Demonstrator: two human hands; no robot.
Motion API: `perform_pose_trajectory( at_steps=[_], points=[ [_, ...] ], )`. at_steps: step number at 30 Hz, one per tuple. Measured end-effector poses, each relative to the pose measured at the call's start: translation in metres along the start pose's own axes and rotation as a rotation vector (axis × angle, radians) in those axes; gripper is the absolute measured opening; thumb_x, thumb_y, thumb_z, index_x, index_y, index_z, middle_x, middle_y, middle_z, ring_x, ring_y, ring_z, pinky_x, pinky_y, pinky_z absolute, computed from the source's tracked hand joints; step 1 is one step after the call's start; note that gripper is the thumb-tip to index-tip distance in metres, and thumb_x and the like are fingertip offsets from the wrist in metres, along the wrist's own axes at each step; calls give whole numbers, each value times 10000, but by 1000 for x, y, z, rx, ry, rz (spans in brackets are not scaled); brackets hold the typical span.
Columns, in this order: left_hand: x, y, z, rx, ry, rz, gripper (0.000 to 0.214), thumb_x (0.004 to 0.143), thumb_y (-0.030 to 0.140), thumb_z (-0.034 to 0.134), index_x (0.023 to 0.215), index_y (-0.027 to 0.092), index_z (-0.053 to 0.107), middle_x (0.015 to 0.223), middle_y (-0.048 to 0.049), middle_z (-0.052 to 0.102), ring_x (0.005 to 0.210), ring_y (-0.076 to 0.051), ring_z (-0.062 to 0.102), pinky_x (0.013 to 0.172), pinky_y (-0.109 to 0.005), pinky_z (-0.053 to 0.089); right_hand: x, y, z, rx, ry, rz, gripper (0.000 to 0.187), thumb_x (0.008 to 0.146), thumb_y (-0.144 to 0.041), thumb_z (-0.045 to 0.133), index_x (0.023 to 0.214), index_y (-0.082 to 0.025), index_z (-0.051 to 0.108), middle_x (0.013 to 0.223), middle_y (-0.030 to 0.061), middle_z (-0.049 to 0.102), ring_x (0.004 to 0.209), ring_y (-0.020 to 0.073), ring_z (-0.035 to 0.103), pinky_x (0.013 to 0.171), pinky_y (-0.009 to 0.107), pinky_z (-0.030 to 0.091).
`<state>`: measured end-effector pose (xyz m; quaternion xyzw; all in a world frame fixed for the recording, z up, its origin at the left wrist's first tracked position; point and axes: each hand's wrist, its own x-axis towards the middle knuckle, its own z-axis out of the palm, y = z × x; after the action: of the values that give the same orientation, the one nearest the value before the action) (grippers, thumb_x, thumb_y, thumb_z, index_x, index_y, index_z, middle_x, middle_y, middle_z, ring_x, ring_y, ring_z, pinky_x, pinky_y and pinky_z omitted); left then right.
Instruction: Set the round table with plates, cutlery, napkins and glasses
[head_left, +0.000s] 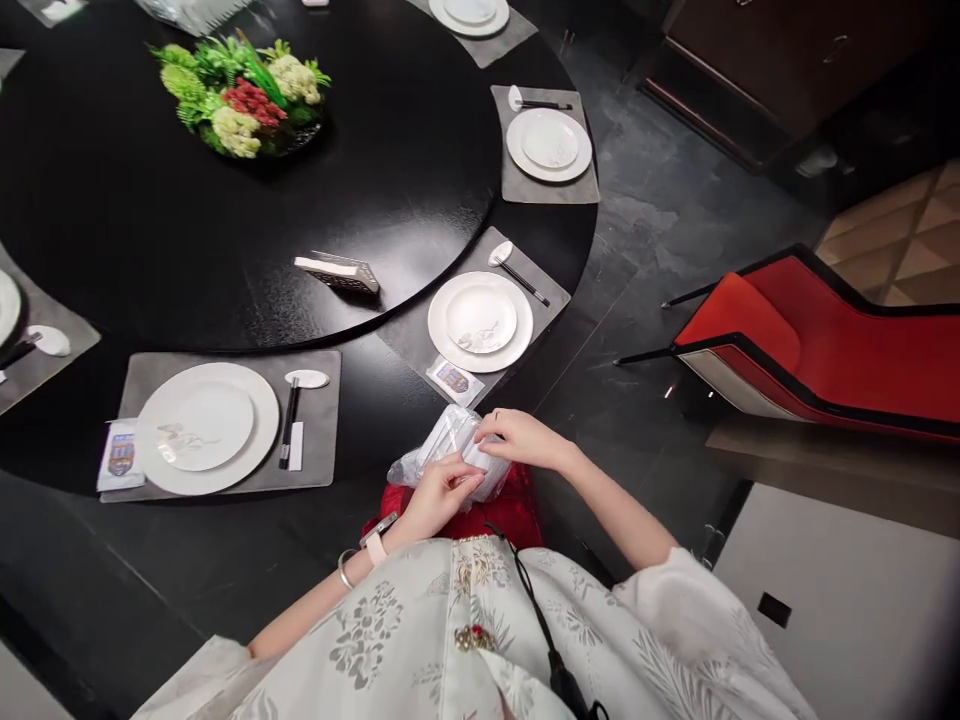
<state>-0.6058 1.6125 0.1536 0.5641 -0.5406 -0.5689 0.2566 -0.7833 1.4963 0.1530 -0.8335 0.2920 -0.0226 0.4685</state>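
Observation:
A clear plastic bag of slim white packets rests on a red seat at the table's edge, close to my body. My left hand, wearing a watch and a bangle, pinches the near side of the bag with thumb and fingers. From the right, my right hand reaches over with bent fingers closed on the bag's upper side. Whether a single packet is between those fingers cannot be made out. Just beyond lies a printed white packet beside a stack of white plates on a grey placemat.
Another setting on the left has plates, black chopsticks and a printed packet. The black turntable carries a flower arrangement and a napkin holder. A red chair stands to the right.

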Motion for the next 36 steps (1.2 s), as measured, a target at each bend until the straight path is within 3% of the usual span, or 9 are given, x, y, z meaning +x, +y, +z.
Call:
perform_pose_trajectory(
  at_steps=[4,9,15,18,23,27,30,34,36],
  points=[
    [36,25,38,6,-56,50,280,861,385,551,860,190,752,664,-22,516,621,-143,474,605,-268,336,-41,15,-29,-419,-106,101,158,812,-227,628,938,-133,645,969,100,628,944,217,563,839,329,422],
    [89,59,109,-46,-25,50,294,856,400,556,870,187,758,668,-30,530,615,-146,479,593,-271,330,-81,63,-84,-517,-225,167,158,837,-185,588,965,-92,601,1005,133,618,961,232,577,805,308,445],
    [140,102,177,-75,94,35,280,858,388,564,873,182,753,660,-17,515,603,-125,454,588,-257,323,-125,113,-158,-337,-317,133,140,933,-241,453,935,-135,543,848,84,643,763,171,604,656,250,410],
    [158,119,195,-94,121,24,269,858,378,570,866,175,747,677,-12,518,612,-114,448,590,-246,319,-122,127,-182,-130,-332,159,126,909,-259,490,940,-146,534,779,44,631,676,135,572,596,221,381],
    [193,133,209,-135,110,4,265,864,368,565,863,170,742,723,-25,551,653,-118,473,615,-242,332,-103,159,-231,312,-366,196,169,724,-242,688,833,-142,606,722,-3,617,644,105,548,583,197,415],
    [232,138,211,-160,94,-7,284,863,375,560,816,161,741,708,-27,541,671,-125,490,627,-242,339,-67,216,-302,546,-178,194,272,775,-364,625,896,-123,666,751,19,631,594,94,533,574,218,443],
    [260,143,207,-176,110,-23,277,857,365,567,801,157,741,705,-26,540,678,-127,497,633,-242,339,2,267,-331,433,-1,124,277,804,-342,583,938,-124,690,744,11,622,571,81,497,567,209,416],
    [286,150,197,-202,170,-72,273,860,357,562,790,162,738,711,-25,549,691,-129,499,640,-244,331,114,318,-296,131,53,169,161,798,-185,556,852,-130,697,718,8,622,653,105,530,667,220,426],
    [294,151,191,-208,200,-108,279,860,366,559,788,166,739,703,-22,538,684,-128,491,635,-245,324,145,331,-269,42,89,206,176,786,-147,563,912,-132,685,796,24,630,726,117,545,743,234,431]
  ],
)
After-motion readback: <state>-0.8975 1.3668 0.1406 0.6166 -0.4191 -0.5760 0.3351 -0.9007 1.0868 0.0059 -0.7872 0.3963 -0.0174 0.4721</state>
